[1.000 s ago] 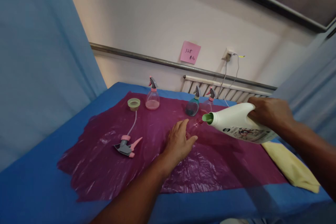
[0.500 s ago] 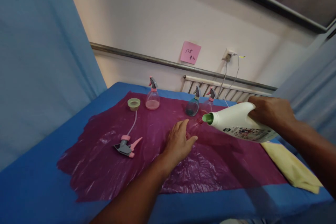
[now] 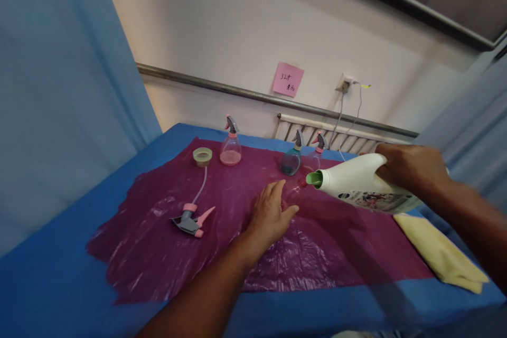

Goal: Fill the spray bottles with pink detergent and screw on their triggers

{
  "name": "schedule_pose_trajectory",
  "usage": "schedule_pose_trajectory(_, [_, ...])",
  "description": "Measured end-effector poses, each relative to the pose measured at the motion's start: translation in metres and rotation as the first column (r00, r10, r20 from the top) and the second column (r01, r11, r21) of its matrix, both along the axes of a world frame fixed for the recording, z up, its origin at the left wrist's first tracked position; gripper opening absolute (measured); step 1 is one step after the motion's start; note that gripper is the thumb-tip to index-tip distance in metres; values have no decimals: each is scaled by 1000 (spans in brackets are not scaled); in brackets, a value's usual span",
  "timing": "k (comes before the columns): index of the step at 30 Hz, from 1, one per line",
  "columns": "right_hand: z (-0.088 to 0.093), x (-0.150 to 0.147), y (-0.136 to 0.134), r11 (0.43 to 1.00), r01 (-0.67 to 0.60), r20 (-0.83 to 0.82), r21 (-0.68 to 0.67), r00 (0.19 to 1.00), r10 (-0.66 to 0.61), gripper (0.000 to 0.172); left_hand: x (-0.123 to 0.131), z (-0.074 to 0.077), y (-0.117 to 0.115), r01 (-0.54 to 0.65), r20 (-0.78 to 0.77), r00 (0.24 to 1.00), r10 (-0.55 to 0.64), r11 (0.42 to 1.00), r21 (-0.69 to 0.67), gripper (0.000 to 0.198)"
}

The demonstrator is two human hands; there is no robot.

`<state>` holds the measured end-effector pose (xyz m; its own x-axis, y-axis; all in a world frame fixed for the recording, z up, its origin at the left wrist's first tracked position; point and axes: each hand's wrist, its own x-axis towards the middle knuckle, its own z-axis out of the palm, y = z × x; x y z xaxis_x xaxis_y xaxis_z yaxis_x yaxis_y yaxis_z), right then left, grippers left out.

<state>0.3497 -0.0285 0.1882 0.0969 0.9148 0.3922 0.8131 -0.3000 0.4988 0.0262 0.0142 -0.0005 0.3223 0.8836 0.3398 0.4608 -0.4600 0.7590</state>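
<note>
My right hand (image 3: 412, 166) grips the handle of a white jug (image 3: 356, 179) with a label on its side. The jug is tipped to the left, its green spout (image 3: 314, 178) at the mouth of a clear spray bottle (image 3: 292, 193) without its head. My left hand (image 3: 269, 211) is wrapped round that bottle, which is tilted toward the spout and partly hidden by the fingers. Whether liquid is flowing I cannot make out. To the left lies a grey and pink spray head (image 3: 189, 221), its thin tube reaching toward a pale green cap (image 3: 202, 156).
A spray bottle with pink liquid (image 3: 230, 150) stands at the back, with a blue-tinted one (image 3: 291, 161) and another pink-necked one (image 3: 316, 157) behind the jug. A purple plastic sheet (image 3: 142, 232) covers the blue table (image 3: 47, 253). A yellow cloth (image 3: 443, 253) lies at the right.
The jug and my right hand have shifted very slightly to the right. My left hand, the bottle and the other things hold their places.
</note>
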Motion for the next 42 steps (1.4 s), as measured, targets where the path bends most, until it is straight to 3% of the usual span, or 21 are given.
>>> schedule_pose_trajectory(29, [9,0,1,995,-104,76,6,992,103,26,-1,2,-1,14,2,1000,-14,1000,-8,74])
schedule_pose_trajectory(42, [10,-2,1,996,-83,71,-12,994,84,25,-1,0,-2,18,8,1000,-18,1000,4,72])
